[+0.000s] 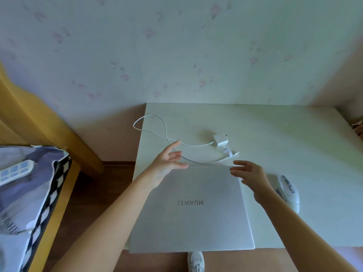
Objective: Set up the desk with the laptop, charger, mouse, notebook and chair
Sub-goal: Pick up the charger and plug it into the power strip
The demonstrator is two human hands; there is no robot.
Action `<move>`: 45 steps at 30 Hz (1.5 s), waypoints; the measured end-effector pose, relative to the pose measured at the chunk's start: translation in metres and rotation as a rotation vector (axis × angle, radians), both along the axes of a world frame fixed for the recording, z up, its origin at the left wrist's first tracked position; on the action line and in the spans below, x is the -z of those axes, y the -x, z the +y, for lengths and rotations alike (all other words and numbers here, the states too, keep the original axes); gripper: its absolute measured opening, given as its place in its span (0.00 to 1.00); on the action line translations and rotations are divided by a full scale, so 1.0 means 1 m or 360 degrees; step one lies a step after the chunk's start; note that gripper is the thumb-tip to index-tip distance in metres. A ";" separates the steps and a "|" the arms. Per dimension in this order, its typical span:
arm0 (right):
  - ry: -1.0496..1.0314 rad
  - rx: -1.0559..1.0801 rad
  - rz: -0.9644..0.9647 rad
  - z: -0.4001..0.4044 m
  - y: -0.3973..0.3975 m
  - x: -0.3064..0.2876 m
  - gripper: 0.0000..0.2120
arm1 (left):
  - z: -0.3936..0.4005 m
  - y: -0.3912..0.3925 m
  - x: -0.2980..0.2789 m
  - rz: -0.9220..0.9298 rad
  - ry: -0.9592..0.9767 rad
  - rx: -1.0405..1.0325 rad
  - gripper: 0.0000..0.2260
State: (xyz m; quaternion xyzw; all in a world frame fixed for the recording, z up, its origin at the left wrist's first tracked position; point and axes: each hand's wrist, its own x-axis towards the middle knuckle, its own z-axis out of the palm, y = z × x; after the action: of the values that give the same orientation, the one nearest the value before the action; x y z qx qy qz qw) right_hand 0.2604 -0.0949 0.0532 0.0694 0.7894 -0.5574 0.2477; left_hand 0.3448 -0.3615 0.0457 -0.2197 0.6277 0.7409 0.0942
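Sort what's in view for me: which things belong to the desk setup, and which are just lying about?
Job:
- laptop, closed, on the desk
- charger with its cable
- mouse, right of the laptop
- left hand and right hand, open above the laptop's far edge

Lying about:
- power strip on the bedding
- shoe

the right forearm hides the near left part of the mouse (288,190). the left hand (167,163) covers the far left corner of the laptop (192,209) and part of the cable (157,124). the shoe (195,261) and the pillow (25,203) are cut by the picture's edges. the power strip (14,170) runs off the left edge. the bench (294,134) hides its own legs.
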 end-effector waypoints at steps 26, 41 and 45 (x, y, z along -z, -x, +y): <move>-0.1050 0.0010 0.0216 -0.049 0.108 0.096 0.13 | 0.093 0.212 0.092 -0.0089 0.1533 0.0357 0.28; -0.0088 0.0410 0.0389 -0.082 0.102 0.064 0.07 | 0.049 0.150 0.057 0.0185 0.1437 -0.0379 0.28; 0.0105 0.0106 0.0572 -0.141 0.086 0.021 0.10 | 0.006 0.120 0.022 0.0239 0.1406 -0.0660 0.29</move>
State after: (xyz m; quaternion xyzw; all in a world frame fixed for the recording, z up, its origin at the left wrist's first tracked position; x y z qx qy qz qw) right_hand 0.1744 -0.2362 0.0320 -0.0134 0.7995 -0.5943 0.0861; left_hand 0.2244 -0.3558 0.0240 -0.3050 0.8299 0.4210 -0.2027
